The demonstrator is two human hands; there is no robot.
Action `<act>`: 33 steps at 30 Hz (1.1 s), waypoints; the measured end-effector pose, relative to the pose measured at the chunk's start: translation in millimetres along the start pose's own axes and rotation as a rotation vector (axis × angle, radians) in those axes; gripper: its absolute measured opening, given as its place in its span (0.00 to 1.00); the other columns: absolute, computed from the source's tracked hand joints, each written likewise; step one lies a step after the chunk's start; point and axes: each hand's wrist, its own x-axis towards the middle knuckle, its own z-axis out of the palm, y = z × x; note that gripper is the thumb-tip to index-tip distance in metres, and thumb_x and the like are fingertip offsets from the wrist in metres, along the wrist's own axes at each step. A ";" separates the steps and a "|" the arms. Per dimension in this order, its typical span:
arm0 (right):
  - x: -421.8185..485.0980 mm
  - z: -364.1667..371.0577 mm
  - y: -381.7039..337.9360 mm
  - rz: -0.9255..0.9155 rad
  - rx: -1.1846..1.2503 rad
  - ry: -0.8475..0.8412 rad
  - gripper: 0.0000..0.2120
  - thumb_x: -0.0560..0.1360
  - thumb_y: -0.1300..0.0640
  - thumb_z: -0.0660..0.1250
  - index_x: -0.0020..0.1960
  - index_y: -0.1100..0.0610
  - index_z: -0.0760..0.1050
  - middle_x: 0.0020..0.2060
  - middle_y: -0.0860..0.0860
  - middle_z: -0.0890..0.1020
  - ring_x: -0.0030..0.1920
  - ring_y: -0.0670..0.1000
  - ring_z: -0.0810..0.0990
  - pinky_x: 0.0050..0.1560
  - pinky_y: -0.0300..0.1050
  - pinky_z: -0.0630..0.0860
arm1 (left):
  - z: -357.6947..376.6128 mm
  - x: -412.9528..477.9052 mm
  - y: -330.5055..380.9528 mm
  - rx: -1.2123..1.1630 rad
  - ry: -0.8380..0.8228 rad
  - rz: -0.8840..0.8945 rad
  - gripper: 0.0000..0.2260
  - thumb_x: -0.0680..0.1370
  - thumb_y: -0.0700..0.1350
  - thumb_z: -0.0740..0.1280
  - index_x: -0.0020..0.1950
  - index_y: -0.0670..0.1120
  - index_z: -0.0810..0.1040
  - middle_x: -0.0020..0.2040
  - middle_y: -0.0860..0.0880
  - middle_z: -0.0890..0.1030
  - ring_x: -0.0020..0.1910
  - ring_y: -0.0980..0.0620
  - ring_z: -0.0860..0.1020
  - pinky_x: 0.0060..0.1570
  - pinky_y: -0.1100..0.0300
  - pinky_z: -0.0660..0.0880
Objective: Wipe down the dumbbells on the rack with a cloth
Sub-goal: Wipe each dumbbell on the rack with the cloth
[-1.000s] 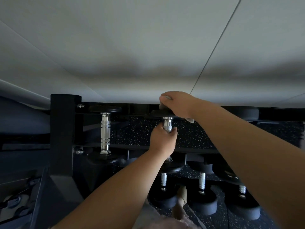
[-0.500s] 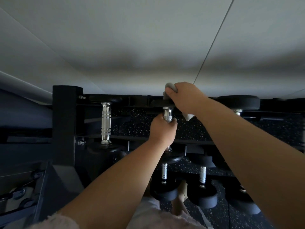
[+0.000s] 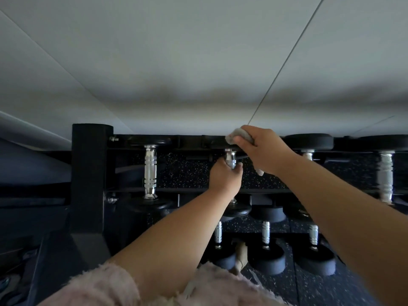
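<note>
We see a dim, underexposed scene. The pale wall (image 3: 198, 51) is softly lit, with a blurred shadow band just above the rack (image 3: 88, 173), whose black frame loses detail. Chrome dumbbell handles (image 3: 150, 171) glint. The handle (image 3: 385, 175) at the right edge looks wavy.

Black rack (image 3: 91, 173) bearing dumbbells (image 3: 150, 171)

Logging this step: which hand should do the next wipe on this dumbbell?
Probably the right hand: it holds the cloth against the dumbbell head, while the left hand grips the handle.
</note>
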 end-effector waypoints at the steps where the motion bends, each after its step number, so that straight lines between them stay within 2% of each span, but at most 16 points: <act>1: -2.0 1.5 3.0 0.048 0.027 0.024 0.11 0.84 0.43 0.60 0.57 0.45 0.79 0.43 0.43 0.84 0.42 0.42 0.81 0.43 0.39 0.76 | -1.2 0.0 -1.6 0.010 -0.017 0.013 0.11 0.80 0.54 0.70 0.49 0.48 0.75 0.40 0.51 0.80 0.35 0.51 0.79 0.33 0.59 0.73; 4: -0.2 13.2 2.8 0.231 0.157 0.069 0.14 0.86 0.44 0.55 0.56 0.47 0.78 0.42 0.48 0.83 0.45 0.48 0.81 0.43 0.41 0.72 | -3.4 4.0 -6.4 0.028 -0.100 0.072 0.16 0.78 0.61 0.71 0.49 0.49 0.75 0.39 0.49 0.83 0.35 0.46 0.83 0.37 0.46 0.83; 7: 1.3 30.1 0.6 0.380 0.351 0.183 0.18 0.86 0.42 0.53 0.58 0.49 0.77 0.46 0.49 0.83 0.47 0.48 0.81 0.44 0.43 0.74 | -7.8 13.0 -14.0 0.094 -0.230 0.091 0.16 0.79 0.59 0.71 0.51 0.46 0.76 0.39 0.47 0.82 0.33 0.47 0.82 0.36 0.41 0.83; 9: -4.1 37.3 0.8 0.450 0.459 0.264 0.18 0.86 0.42 0.53 0.59 0.50 0.78 0.47 0.48 0.83 0.48 0.47 0.81 0.42 0.41 0.73 | -21.1 10.2 -8.3 0.172 -0.307 0.100 0.18 0.82 0.58 0.67 0.60 0.44 0.73 0.45 0.47 0.82 0.38 0.48 0.81 0.41 0.43 0.82; 12: -21.5 36.0 8.7 0.510 0.455 0.340 0.17 0.86 0.42 0.56 0.53 0.51 0.79 0.43 0.50 0.84 0.44 0.48 0.83 0.39 0.42 0.73 | -41.6 3.9 0.0 0.220 -0.433 0.053 0.24 0.87 0.60 0.54 0.72 0.43 0.65 0.56 0.46 0.79 0.53 0.45 0.80 0.50 0.52 0.75; 15: -48.0 28.9 20.8 0.551 0.380 0.413 0.17 0.85 0.43 0.57 0.48 0.52 0.78 0.40 0.48 0.82 0.41 0.47 0.80 0.36 0.41 0.70 | -58.4 4.5 5.0 0.231 -0.506 0.066 0.24 0.88 0.59 0.50 0.77 0.45 0.65 0.68 0.43 0.78 0.66 0.43 0.77 0.58 0.55 0.70; 18: -66.9 44.1 32.5 0.615 0.293 0.275 0.20 0.85 0.41 0.55 0.47 0.51 0.77 0.41 0.50 0.82 0.45 0.52 0.81 0.38 0.42 0.71 | -63.3 6.2 2.2 0.217 -0.526 0.090 0.22 0.88 0.58 0.54 0.77 0.48 0.69 0.66 0.48 0.78 0.63 0.49 0.77 0.57 0.59 0.68; 20: -75.2 65.2 28.6 0.643 0.366 0.079 0.27 0.84 0.35 0.50 0.57 0.53 0.79 0.50 0.55 0.84 0.53 0.56 0.82 0.49 0.47 0.76 | -63.5 7.2 0.7 0.180 -0.497 0.090 0.20 0.87 0.59 0.57 0.74 0.50 0.73 0.61 0.52 0.79 0.57 0.54 0.78 0.53 0.60 0.69; 22: -80.9 90.9 16.9 0.550 0.347 -0.075 0.28 0.84 0.34 0.50 0.70 0.51 0.73 0.59 0.54 0.82 0.60 0.56 0.80 0.62 0.52 0.76 | -61.9 10.2 -3.2 0.167 -0.460 0.093 0.20 0.85 0.61 0.61 0.72 0.52 0.76 0.59 0.52 0.80 0.57 0.52 0.78 0.56 0.57 0.72; 24: -88.7 109.5 7.1 0.421 0.166 -0.055 0.20 0.85 0.43 0.55 0.72 0.52 0.69 0.60 0.52 0.80 0.60 0.55 0.80 0.61 0.52 0.76 | -61.3 11.5 -4.2 0.142 -0.434 0.073 0.20 0.83 0.61 0.64 0.70 0.52 0.78 0.58 0.53 0.81 0.57 0.51 0.80 0.60 0.53 0.76; 26: -103.2 116.0 4.4 0.333 -0.076 -0.006 0.17 0.85 0.51 0.58 0.72 0.55 0.69 0.60 0.54 0.80 0.60 0.57 0.80 0.59 0.50 0.76 | -58.9 9.8 -4.4 0.084 -0.431 0.039 0.18 0.83 0.61 0.65 0.67 0.51 0.79 0.59 0.51 0.83 0.56 0.50 0.82 0.60 0.48 0.81; 28: -118.1 114.3 5.4 0.245 -0.221 -0.040 0.16 0.86 0.54 0.58 0.72 0.53 0.70 0.59 0.52 0.80 0.59 0.56 0.81 0.59 0.49 0.77 | -58.4 5.9 -1.8 0.002 -0.449 -0.003 0.13 0.84 0.57 0.66 0.64 0.51 0.78 0.58 0.47 0.83 0.52 0.50 0.84 0.49 0.51 0.85; 29: -125.0 112.4 5.0 0.186 -0.199 -0.027 0.16 0.86 0.53 0.57 0.72 0.51 0.71 0.61 0.51 0.81 0.60 0.55 0.81 0.60 0.49 0.77 | -59.3 4.4 0.3 -0.028 -0.457 -0.028 0.11 0.85 0.55 0.65 0.63 0.50 0.78 0.57 0.46 0.83 0.49 0.50 0.84 0.41 0.56 0.84; 30: -127.7 114.5 6.5 0.142 -0.189 -0.022 0.17 0.86 0.52 0.57 0.74 0.50 0.70 0.66 0.49 0.79 0.65 0.54 0.79 0.65 0.48 0.76 | -60.5 4.3 2.2 -0.043 -0.460 -0.046 0.11 0.85 0.54 0.66 0.63 0.49 0.78 0.55 0.46 0.83 0.47 0.51 0.84 0.35 0.59 0.82; 31: -128.4 117.0 3.9 0.098 -0.205 -0.029 0.20 0.86 0.52 0.57 0.78 0.51 0.66 0.74 0.49 0.73 0.73 0.53 0.72 0.74 0.48 0.69 | -61.7 6.0 3.2 -0.040 -0.465 -0.061 0.12 0.85 0.54 0.66 0.63 0.49 0.79 0.54 0.47 0.83 0.46 0.51 0.83 0.34 0.60 0.81; 33: -122.5 132.4 3.2 -0.032 -0.417 -0.096 0.29 0.85 0.54 0.59 0.84 0.55 0.54 0.82 0.50 0.56 0.82 0.53 0.54 0.82 0.51 0.51 | -64.6 8.5 7.0 -0.026 -0.481 -0.093 0.13 0.83 0.55 0.69 0.62 0.50 0.81 0.53 0.48 0.85 0.48 0.50 0.84 0.44 0.55 0.83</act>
